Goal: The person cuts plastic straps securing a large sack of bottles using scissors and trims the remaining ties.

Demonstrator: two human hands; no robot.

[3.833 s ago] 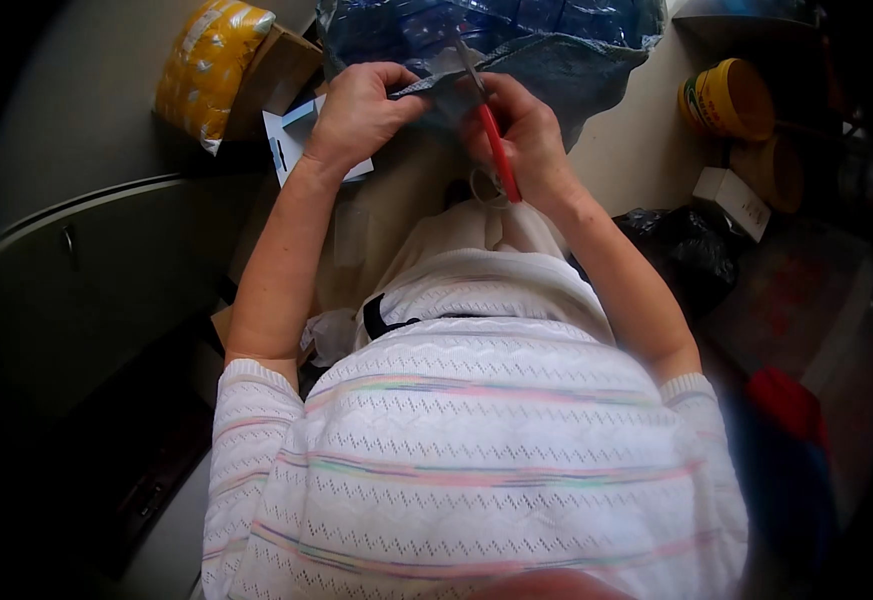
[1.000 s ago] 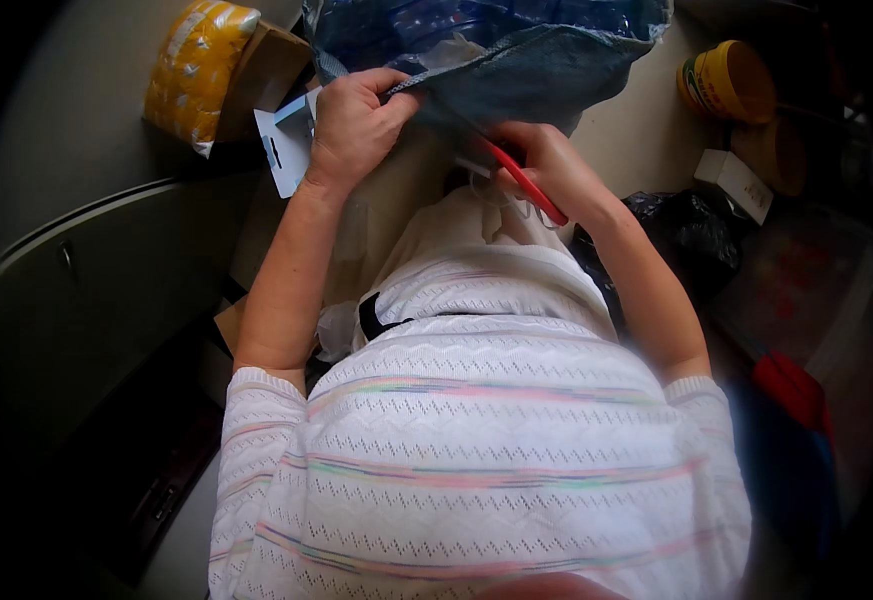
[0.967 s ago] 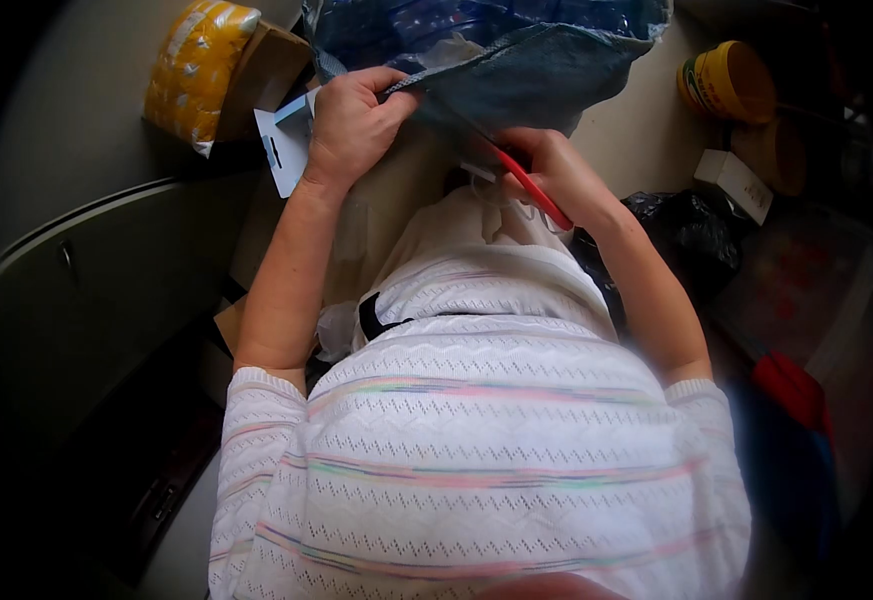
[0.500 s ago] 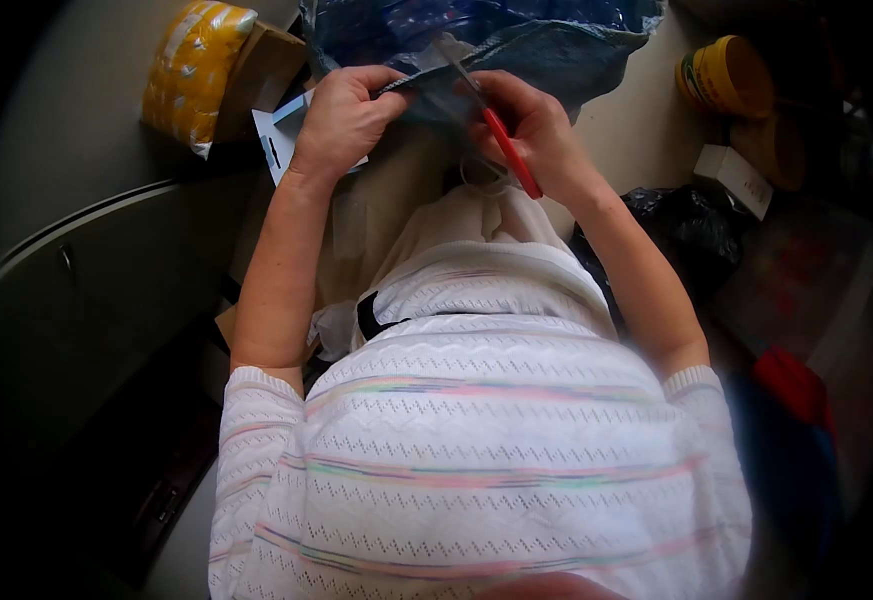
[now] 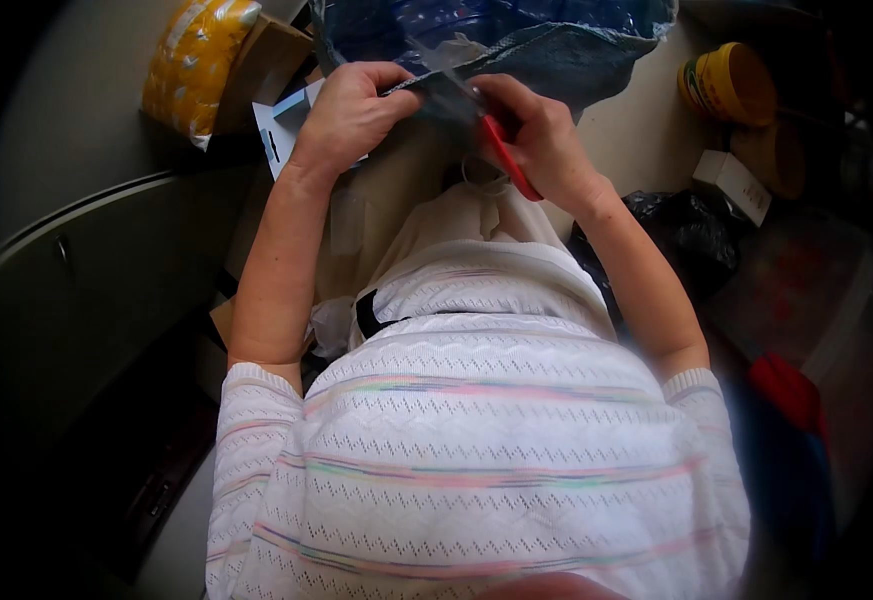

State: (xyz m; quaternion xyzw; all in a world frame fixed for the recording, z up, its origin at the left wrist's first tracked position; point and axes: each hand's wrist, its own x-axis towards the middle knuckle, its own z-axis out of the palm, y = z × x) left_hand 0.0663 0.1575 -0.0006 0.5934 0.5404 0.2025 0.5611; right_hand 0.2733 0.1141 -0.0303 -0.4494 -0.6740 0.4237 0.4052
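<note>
A large dark blue-green woven sack (image 5: 606, 75) stands at the top of the view, its mouth open and blue plastic showing inside. My left hand (image 5: 348, 115) pinches the sack's rim between thumb and fingers. Red-handled scissors (image 5: 508, 160) are gripped in my right hand (image 5: 546, 140), just right of my left. Their blades point up and left, overlapping the sack's edge close to my left fingers. The blade tips look blurred against the sack.
At upper left lie a yellow wrapped package (image 5: 196, 70), a cardboard box (image 5: 261, 75) and a white-blue card (image 5: 281, 130). On the right are a yellow bucket (image 5: 726, 85), a small white box (image 5: 731, 185) and a black plastic bag (image 5: 686, 235).
The scissors' blades have tilted further left, closer to my left hand. My right hand has shifted slightly right and down, and the sack has moved a little to the right.
</note>
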